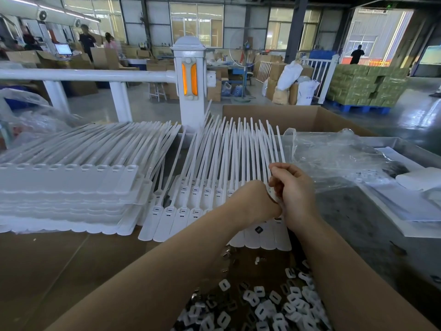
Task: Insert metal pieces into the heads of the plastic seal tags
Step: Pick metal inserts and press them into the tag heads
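White plastic seal tags (pixel 181 218) lie fanned, straps pointing toward the bench's far edge; right hand (pixel 294 192) pinches one strap, left hand (pixel 256 201) touching, its grip hidden.

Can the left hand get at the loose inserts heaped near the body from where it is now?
Probably yes. The left hand is up at the fanned seal tags, meeting the right hand. The pile of inserts lies uncovered between both forearms, so drawing back looks unobstructed.

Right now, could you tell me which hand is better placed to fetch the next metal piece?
Probably the left hand: the right hand is curled around the white plastic seal tags' strips; the small loose pieces lie near both forearms.
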